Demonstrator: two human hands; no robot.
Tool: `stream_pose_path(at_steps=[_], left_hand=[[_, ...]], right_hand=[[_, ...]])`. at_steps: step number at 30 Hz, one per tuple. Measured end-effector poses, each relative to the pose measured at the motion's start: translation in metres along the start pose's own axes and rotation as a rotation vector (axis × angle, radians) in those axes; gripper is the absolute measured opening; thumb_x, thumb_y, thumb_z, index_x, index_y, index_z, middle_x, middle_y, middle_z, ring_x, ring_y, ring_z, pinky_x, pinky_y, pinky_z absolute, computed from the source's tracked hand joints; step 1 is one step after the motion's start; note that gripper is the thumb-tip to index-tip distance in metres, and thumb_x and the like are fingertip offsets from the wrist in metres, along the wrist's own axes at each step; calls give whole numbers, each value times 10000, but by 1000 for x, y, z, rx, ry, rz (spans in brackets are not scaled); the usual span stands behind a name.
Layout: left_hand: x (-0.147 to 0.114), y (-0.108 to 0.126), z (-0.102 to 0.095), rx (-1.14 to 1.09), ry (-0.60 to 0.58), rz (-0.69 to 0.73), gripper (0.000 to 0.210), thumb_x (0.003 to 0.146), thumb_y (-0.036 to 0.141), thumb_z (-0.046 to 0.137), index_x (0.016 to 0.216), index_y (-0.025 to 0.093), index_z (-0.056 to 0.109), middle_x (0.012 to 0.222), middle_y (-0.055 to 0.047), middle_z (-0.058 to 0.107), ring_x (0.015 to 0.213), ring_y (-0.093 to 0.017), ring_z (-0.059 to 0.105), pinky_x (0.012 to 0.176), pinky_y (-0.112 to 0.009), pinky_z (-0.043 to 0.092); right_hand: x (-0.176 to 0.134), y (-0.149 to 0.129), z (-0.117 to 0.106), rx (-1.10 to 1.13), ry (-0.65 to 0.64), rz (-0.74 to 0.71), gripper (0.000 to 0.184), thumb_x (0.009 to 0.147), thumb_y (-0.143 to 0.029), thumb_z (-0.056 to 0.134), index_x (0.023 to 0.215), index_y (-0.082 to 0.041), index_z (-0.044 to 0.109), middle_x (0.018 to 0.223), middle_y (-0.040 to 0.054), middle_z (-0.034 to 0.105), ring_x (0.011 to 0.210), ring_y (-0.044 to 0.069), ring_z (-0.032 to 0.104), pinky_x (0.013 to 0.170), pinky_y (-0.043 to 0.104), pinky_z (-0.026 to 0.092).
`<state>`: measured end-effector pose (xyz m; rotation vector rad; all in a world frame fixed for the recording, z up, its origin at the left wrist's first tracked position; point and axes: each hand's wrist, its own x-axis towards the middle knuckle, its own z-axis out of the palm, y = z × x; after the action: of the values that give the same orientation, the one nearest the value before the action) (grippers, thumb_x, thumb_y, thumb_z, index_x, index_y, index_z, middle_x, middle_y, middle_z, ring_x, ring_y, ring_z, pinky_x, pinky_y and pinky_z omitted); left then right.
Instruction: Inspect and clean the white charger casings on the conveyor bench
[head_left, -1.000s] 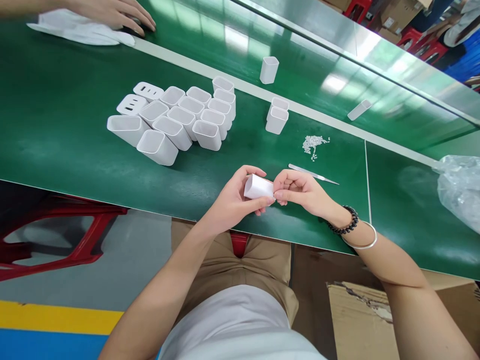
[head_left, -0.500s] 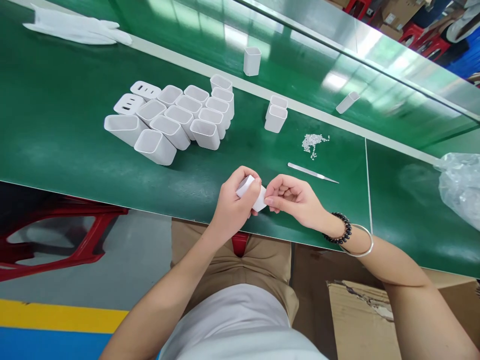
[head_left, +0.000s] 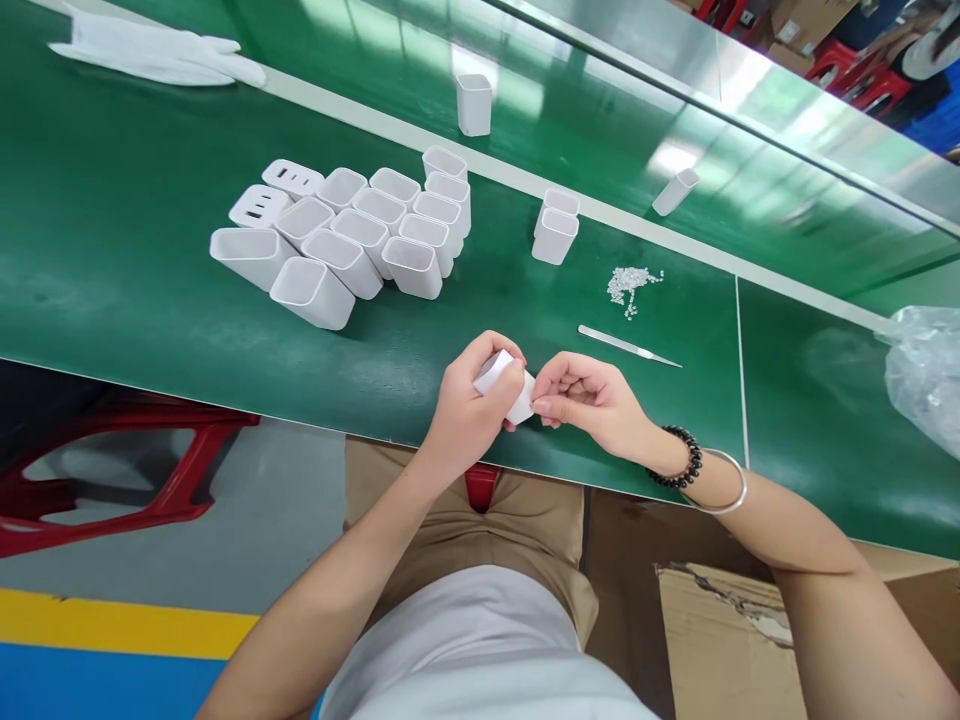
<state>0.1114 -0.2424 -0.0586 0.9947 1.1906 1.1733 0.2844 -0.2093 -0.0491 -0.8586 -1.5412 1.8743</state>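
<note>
My left hand [head_left: 480,395] is closed around a white plastic charger housing [head_left: 519,398], held tilted above the table's front edge. The fingers cover much of it. At the housing's right end, my right hand [head_left: 581,395] has thumb and forefinger pinched together; anything between them is too small to make out. Beyond the right hand lie metal tweezers [head_left: 630,346] and a small scatter of clear pellets [head_left: 630,285]. A cluster of open white housings [head_left: 360,235] stands to the left, two of them showing faces with port slots [head_left: 259,207].
Two housings [head_left: 556,235] stand together past the hands. Behind the pale strip, one housing [head_left: 474,105] stands upright and another [head_left: 675,192] lies tilted. White gloves [head_left: 146,50] lie far left, a clear plastic bag [head_left: 930,370] far right. A red stool [head_left: 172,470] is below left.
The two housings behind the pale strip have shifted left along the green surface. Both hands keep nearly the same pose on the held housing.
</note>
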Motion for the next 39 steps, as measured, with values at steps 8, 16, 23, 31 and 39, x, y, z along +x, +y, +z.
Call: stream_pose_path(at_steps=[8, 16, 23, 31, 39], left_hand=[[-1, 1, -1, 25, -16, -16, 94, 886, 290, 540, 840, 208, 539, 668, 45, 547, 498, -82, 556, 362, -158, 385], [-1, 0, -2, 38, -39, -13, 118, 904, 316, 539, 857, 208, 545, 699, 37, 551, 517, -81, 552, 367, -157, 382], [-1, -1, -2, 58, -39, -1, 114, 904, 310, 543, 848, 211, 546, 686, 42, 539, 515, -84, 537, 372, -159, 389], [-2, -1, -2, 81, -52, 1, 100, 900, 301, 549, 848, 216, 559, 650, 51, 517, 494, -85, 515, 386, -169, 418], [-1, -4, -3, 80, -57, 7, 120, 905, 320, 553, 850, 214, 559, 659, 43, 516, 502, -89, 512, 402, -177, 431]], right_hand=[[0, 4, -3, 6, -12, 3, 199, 854, -307, 795, 884, -162, 663, 772, 5, 670, 652, 84, 602, 629, 202, 534], [-1, 2, -5, 16, -35, 23, 167, 874, -289, 771, 893, -159, 668, 808, 10, 670, 664, 78, 601, 642, 196, 540], [-1, -1, -5, -17, -37, 58, 203, 859, -310, 788, 891, -153, 663, 765, 1, 655, 646, 80, 584, 621, 195, 517], [-2, -2, -6, -14, -51, 62, 201, 846, -285, 801, 891, -155, 654, 727, -18, 636, 623, 70, 577, 613, 184, 501], [-3, -5, -5, -80, -50, 46, 214, 868, -328, 775, 892, -156, 649, 744, -1, 650, 636, 87, 589, 632, 213, 513]])
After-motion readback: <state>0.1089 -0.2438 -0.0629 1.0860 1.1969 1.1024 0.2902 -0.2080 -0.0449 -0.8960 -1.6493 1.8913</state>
